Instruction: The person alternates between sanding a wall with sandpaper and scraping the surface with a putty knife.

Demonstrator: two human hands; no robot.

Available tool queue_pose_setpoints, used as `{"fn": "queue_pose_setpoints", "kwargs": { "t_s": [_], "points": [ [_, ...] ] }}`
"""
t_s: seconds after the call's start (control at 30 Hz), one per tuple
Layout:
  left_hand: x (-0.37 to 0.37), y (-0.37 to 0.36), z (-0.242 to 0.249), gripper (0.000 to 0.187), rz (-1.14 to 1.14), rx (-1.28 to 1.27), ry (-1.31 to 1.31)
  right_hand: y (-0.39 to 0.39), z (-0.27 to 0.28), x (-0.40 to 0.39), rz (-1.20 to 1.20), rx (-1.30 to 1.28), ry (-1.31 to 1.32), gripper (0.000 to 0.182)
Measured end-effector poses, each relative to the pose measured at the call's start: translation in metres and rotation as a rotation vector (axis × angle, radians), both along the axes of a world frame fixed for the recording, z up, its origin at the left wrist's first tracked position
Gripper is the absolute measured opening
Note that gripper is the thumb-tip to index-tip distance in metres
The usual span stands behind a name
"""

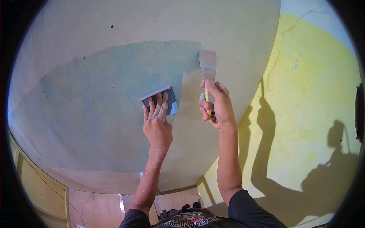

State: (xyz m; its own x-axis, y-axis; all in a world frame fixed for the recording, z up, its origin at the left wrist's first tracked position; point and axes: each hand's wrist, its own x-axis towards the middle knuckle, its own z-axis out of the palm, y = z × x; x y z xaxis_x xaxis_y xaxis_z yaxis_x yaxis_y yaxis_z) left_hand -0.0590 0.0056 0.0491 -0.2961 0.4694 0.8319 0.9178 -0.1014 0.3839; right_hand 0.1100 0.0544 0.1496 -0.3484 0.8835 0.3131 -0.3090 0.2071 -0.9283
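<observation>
My right hand (217, 102) is wrapped round the yellow handle of a putty knife (208, 62), blade pointing up. The blade's tip overlaps the right end of a grey-green patch (121, 72) on the pale wall. Lower and to the left, my left hand (157, 118) holds a dark, flat, square spreader (170, 99), fingers stretched across its face and the thumb hidden. A pale strip of putty (155, 92) runs along the spreader's upper edge. Whitish dust and specks cover the fingers and left forearm.
A yellow wall (300, 95) with a crack meets the pale wall on the right and carries shadows of arms and a head. Small dark holes (112, 26) mark the pale wall. Below are a pinkish tiled surface (100, 209) and a cream panel (42, 186) with a thin wire.
</observation>
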Motion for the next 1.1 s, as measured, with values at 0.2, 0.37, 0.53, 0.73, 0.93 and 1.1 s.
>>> {"fn": "queue_pose_setpoints", "kwargs": {
  "t_s": [0.2, 0.37, 0.53, 0.73, 0.93, 1.1],
  "points": [
    [0.0, -0.003, -0.001, 0.06, -0.026, -0.003, -0.009, -0.011, -0.003, 0.01, 0.021, -0.027, -0.014, 0.038],
    [0.004, 0.0, -0.003, 0.067, -0.028, -0.005, -0.028, -0.001, 0.001, 0.005, 0.036, -0.004, 0.004, 0.036],
    [-0.001, 0.002, -0.005, 0.071, -0.021, 0.008, -0.026, -0.001, 0.008, 0.006, 0.097, -0.005, -0.056, 0.033],
    [-0.001, 0.004, -0.009, 0.073, -0.015, 0.008, -0.016, -0.002, 0.0, 0.012, 0.141, -0.061, -0.081, 0.037],
    [0.001, 0.003, -0.009, 0.077, -0.042, 0.007, -0.036, 0.002, -0.002, 0.018, 0.196, -0.053, -0.03, 0.036],
    [0.0, 0.0, -0.006, 0.077, -0.026, 0.015, -0.015, 0.006, 0.004, 0.018, 0.224, -0.039, -0.018, 0.038]
  ]
}}
